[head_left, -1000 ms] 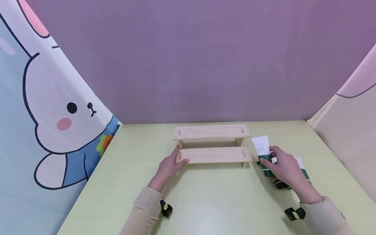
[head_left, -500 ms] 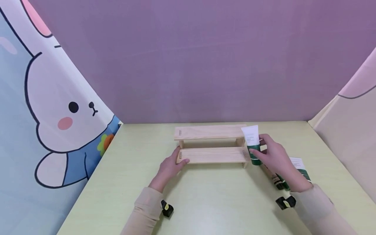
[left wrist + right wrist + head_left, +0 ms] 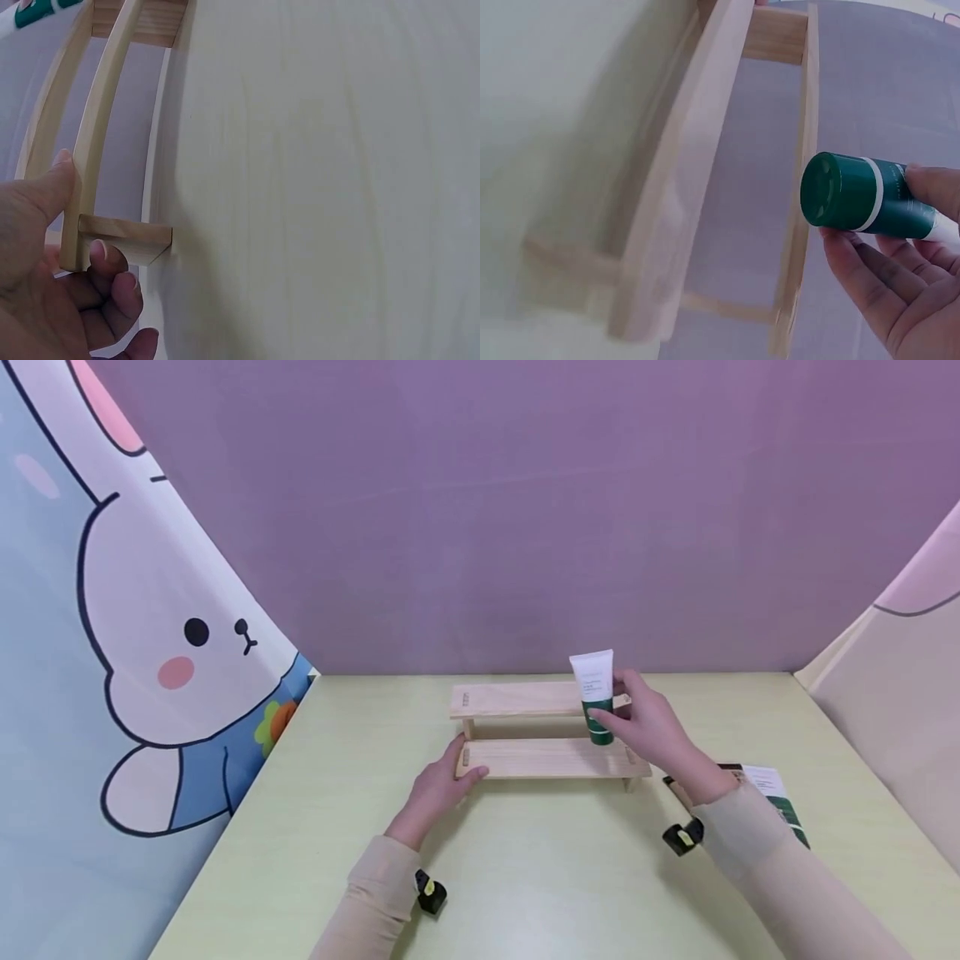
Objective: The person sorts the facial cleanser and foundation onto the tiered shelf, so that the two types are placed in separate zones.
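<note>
A two-tier wooden stand [image 3: 532,758] is at the back middle of the table. My left hand [image 3: 435,787] grips the left end of its lower step; in the left wrist view the thumb lies on top and curled fingers [image 3: 105,300] are below, by the leg. My right hand [image 3: 660,722] pinches a white and green squeeze tube [image 3: 596,693] between thumb and fingers. The tube is upright, cap down, in front of the upper step's right part. In the right wrist view its green cap [image 3: 832,191] appears apart from the stand.
On the table at right lies another white and green tube [image 3: 768,783]. Beside it are dark-ended items, mostly hidden by my right forearm. A purple cloth [image 3: 480,518] rises behind the table [image 3: 540,877], and a rabbit-print cloth [image 3: 157,635] hangs at left.
My right hand has carried the tube left and up, from beside the stand to over its right part. My left hand keeps its grip on the stand.
</note>
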Demonstrator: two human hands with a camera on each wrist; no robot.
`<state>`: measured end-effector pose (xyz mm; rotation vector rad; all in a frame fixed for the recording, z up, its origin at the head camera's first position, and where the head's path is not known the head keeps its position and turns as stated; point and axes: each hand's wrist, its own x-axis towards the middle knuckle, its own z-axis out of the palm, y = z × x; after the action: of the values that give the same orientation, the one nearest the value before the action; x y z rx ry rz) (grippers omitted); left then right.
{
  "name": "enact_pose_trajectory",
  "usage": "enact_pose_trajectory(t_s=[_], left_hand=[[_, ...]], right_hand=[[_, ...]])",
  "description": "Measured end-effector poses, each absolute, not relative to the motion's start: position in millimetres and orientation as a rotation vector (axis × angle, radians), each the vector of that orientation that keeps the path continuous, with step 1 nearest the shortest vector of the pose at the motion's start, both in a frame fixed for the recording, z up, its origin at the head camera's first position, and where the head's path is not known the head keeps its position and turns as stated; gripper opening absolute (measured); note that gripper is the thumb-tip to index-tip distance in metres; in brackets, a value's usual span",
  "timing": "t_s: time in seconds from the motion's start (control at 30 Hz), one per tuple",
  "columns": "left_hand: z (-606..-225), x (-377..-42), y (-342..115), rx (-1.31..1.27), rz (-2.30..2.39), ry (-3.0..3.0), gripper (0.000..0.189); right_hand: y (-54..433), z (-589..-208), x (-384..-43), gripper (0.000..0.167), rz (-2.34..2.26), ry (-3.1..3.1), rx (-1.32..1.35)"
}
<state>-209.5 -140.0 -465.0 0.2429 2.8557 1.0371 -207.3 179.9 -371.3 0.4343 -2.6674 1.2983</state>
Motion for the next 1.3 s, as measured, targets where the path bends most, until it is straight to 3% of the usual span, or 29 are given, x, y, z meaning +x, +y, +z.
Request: enact_pose_trajectory(t_s=[0.8, 1.17, 1.3], left_hand=[[-465, -209, -143, 0.235, 1.000, 2.840, 0.079], [-464, -207, -141, 0.251, 1.011, 2.858, 0.077], [-463, -205, -145, 0.256, 1.031, 2.861, 0.076]], right_hand=[[72, -368, -265, 0.050, 1.525, -2.552, 0.510], [85, -371, -252, 0.062, 1.463, -2.575, 0.407], [101, -371, -234, 0.054, 1.331, -2.578, 0.377]])
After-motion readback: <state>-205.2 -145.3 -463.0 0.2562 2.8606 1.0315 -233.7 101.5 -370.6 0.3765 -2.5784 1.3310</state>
